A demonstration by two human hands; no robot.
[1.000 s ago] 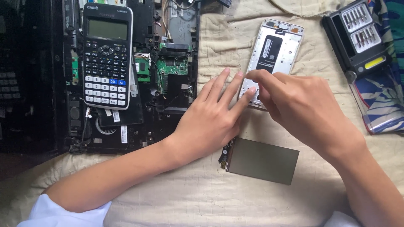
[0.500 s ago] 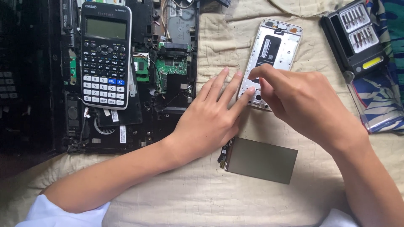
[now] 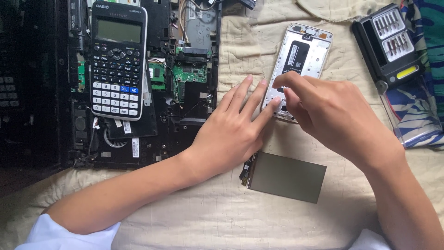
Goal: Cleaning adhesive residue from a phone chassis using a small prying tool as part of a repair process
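Observation:
An opened white phone frame [image 3: 303,51] lies on a beige cloth [image 3: 240,217], its inner parts showing. My left hand [image 3: 233,129] rests flat beside it, fingers spread, fingertips pressing the frame's lower left edge. My right hand [image 3: 333,115] hovers over the frame's lower end with thumb and forefinger pinched together; whether something tiny sits between them is hidden. A dark rectangular phone screen panel [image 3: 286,177] lies face down just below both hands.
A black calculator [image 3: 118,60] sits on an opened laptop chassis [image 3: 185,78] with exposed circuit boards at the left. A black screwdriver bit case [image 3: 391,44] stands open at the upper right, on patterned blue fabric [image 3: 423,111].
Both hands stay at the phone frame's lower end. My right hand's fingers have shifted slightly over it. Nothing else has moved.

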